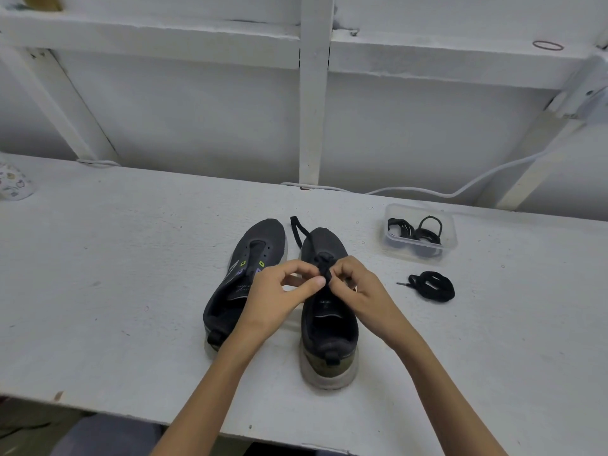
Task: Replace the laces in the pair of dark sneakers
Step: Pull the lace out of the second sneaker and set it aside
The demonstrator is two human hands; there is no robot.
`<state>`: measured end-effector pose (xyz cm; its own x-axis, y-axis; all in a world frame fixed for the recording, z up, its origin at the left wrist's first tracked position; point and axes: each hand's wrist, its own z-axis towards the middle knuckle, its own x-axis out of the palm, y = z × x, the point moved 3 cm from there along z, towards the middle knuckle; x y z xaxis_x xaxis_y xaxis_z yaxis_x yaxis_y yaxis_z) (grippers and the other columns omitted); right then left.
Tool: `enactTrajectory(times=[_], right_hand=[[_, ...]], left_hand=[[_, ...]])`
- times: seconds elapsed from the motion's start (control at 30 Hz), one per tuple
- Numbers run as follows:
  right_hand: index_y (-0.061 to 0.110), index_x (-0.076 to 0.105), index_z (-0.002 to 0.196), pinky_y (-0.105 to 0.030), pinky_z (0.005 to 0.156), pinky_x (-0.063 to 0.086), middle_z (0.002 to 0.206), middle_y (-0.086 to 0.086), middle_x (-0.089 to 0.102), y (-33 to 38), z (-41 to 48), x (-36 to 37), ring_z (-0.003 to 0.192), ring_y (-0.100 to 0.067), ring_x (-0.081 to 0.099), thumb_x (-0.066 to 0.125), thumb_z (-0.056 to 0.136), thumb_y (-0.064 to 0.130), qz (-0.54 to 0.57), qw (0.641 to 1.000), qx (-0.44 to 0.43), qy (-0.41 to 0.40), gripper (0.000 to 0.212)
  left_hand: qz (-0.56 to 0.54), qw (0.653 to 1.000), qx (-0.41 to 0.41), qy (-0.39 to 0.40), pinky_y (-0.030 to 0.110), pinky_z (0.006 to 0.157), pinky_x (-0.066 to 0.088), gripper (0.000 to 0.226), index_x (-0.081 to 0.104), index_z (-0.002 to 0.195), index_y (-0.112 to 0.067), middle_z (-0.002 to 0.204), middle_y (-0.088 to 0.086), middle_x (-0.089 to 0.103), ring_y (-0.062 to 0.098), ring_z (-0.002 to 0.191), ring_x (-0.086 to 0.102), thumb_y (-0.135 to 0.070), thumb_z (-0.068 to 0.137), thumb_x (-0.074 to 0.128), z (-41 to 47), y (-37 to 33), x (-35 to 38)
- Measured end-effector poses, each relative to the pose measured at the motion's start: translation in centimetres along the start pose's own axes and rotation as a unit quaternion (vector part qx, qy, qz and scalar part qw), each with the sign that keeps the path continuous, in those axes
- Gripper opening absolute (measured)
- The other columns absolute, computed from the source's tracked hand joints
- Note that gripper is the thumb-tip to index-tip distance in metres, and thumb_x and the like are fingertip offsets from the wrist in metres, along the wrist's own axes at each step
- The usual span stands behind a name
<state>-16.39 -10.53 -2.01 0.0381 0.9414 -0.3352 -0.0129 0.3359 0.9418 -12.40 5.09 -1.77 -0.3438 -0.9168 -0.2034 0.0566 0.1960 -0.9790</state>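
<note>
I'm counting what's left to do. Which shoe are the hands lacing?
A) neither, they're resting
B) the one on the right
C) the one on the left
B: the left hand and right hand pinch the black lace on the right-side sneaker; the left-side sneaker has bare eyelets.

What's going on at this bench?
A person at a white table pinches a black lace with the left hand and the right hand, over the eyelets of the right-hand sneaker. One end trails past its toe. The left-hand sneaker has no lace. A loose lace lies bundled to the right, near a clear plastic box with more laces. I can't tell if the lace is going in or coming out.
</note>
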Motion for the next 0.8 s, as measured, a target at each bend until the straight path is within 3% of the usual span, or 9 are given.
enactTrajectory(times=[0.1, 0.2, 0.33, 0.43, 0.53, 0.6, 0.67, 0.8], right_hand=[[0.021, 0.057, 0.083, -0.015, 0.072, 0.038, 0.090, 0.004, 0.055, -0.1, 0.2, -0.2, 0.076, -0.003, 0.048, 0.055, 0.098, 0.014, -0.018, 1.000, -0.008, 0.014, 0.016], [0.017, 0.059, 0.088, -0.014, 0.073, 0.039, 0.094, 0.000, 0.057, -0.4, 0.3, -0.7, 0.080, -0.006, 0.050, 0.053, 0.099, 0.018, -0.019, 1.000, -0.004, 0.018, 0.012], [0.015, 0.056, 0.082, -0.011, 0.062, 0.038, 0.085, 0.000, 0.053, -1.3, -0.1, -0.9, 0.067, -0.001, 0.046, 0.053, 0.098, 0.016, 0.036, 0.996, 0.074, -0.029, 0.017], [0.014, 0.054, 0.079, -0.010, 0.056, 0.037, 0.075, 0.003, 0.050, -2.0, -0.7, -0.4, 0.066, -0.007, 0.043, 0.053, 0.097, 0.014, 0.100, 0.983, 0.135, -0.070, 0.018], [0.015, 0.063, 0.083, -0.005, 0.060, 0.039, 0.073, 0.011, 0.059, -1.5, -0.8, -0.5, 0.067, -0.001, 0.051, 0.057, 0.094, 0.014, 0.132, 0.980, 0.130, -0.070, 0.012], [0.017, 0.070, 0.091, -0.007, 0.067, 0.043, 0.080, 0.013, 0.066, -1.0, -0.7, -0.6, 0.072, 0.003, 0.056, 0.065, 0.091, 0.017, 0.119, 0.986, 0.113, -0.039, 0.004], [0.016, 0.071, 0.088, -0.008, 0.065, 0.042, 0.077, 0.013, 0.063, -0.6, -0.5, -0.6, 0.066, 0.004, 0.053, 0.070, 0.088, 0.015, 0.099, 0.990, 0.095, -0.014, 0.001], [0.011, 0.063, 0.083, -0.010, 0.063, 0.040, 0.074, 0.005, 0.065, -0.3, -0.2, -1.3, 0.066, -0.003, 0.051, 0.062, 0.092, 0.009, 0.164, 0.982, 0.094, -0.018, 0.010]], left_hand=[[-0.009, 0.999, -0.018, 0.037, 0.021, 0.071, 0.053, 0.006, 0.071, 0.087, -0.013, 0.082, -0.006, 0.070, 0.005, 0.078, 0.065, -0.014, 0.083, 0.075, 0.2, -0.3, 0.0], [-0.005, 0.998, -0.025, 0.060, 0.025, 0.071, 0.056, 0.003, 0.068, 0.086, -0.009, 0.083, -0.004, 0.066, 0.004, 0.079, 0.062, -0.011, 0.086, 0.071, 0.4, -0.5, 0.3], [-0.050, 0.997, -0.065, -0.004, 0.023, 0.062, 0.049, 0.013, 0.057, 0.080, -0.011, 0.076, 0.000, 0.057, 0.011, 0.075, 0.053, -0.004, 0.091, 0.057, 0.3, -0.4, 0.8], [-0.111, 0.990, -0.083, -0.032, 0.017, 0.059, 0.042, 0.019, 0.048, 0.079, -0.014, 0.080, 0.005, 0.057, 0.014, 0.077, 0.051, -0.001, 0.093, 0.050, 0.1, -0.5, 1.6], [-0.141, 0.986, -0.078, -0.047, 0.013, 0.061, 0.043, 0.020, 0.049, 0.081, -0.013, 0.082, 0.013, 0.055, 0.017, 0.078, 0.050, 0.004, 0.092, 0.048, 0.2, -0.7, 1.7], [-0.159, 0.984, -0.076, -0.024, 0.019, 0.072, 0.045, 0.015, 0.051, 0.084, -0.013, 0.084, 0.014, 0.055, 0.019, 0.082, 0.051, 0.001, 0.090, 0.052, 0.3, -0.7, 1.7], [-0.189, 0.979, -0.078, -0.001, 0.027, 0.079, 0.046, 0.009, 0.053, 0.084, -0.014, 0.080, 0.007, 0.060, 0.017, 0.083, 0.055, -0.006, 0.086, 0.057, 0.6, -0.8, 1.6], [-0.292, 0.954, -0.067, -0.022, 0.024, 0.073, 0.049, 0.016, 0.053, 0.088, -0.013, 0.077, 0.002, 0.061, 0.016, 0.074, 0.059, 0.002, 0.092, 0.051, 1.7, -2.0, 0.7]])
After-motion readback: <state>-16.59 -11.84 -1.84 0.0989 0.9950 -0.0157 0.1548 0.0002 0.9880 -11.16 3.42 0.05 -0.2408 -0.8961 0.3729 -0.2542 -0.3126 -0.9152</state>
